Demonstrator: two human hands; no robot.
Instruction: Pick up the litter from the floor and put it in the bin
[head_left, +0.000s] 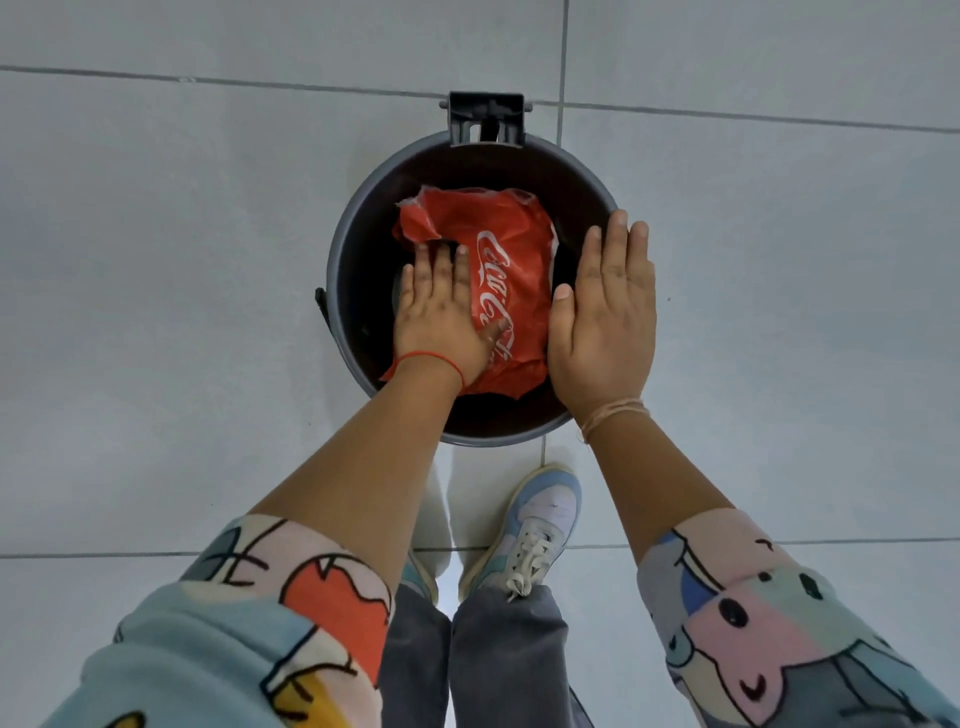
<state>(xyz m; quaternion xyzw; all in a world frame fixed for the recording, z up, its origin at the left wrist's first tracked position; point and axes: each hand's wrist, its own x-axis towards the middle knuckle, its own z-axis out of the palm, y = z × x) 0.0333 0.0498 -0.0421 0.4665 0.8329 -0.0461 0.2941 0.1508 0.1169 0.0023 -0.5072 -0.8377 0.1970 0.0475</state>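
- Inside the bin (343, 249), a crumpled red wrapper (511, 270) with white script lettering was seen, filling much of the dark round opening.
- The left hand (441, 306) was laid flat on the wrapper's left part, fingers spread and straight, palm down, nothing gripped; a red string (431, 358) was worn at that wrist.
- The right hand (605, 317) was held flat and open just beside the wrapper's right edge, above the bin's right rim, fingers together and extended; whether it touched the wrapper could not be told. A pale band (613, 413) was worn around that wrist.
- A dark hinge bracket (485, 117) was fixed at the far side of the bin's grey rim.
- The bin was stood on a floor (182, 260) of pale grey tiles crossed by thin dark grout lines.
- Nearer the camera, a pastel laced shoe (535, 530) was placed just short of the bin, with grey trousers (504, 660) above it.
- Patterned pastel sleeves (249, 618) were pushed up on both forearms.
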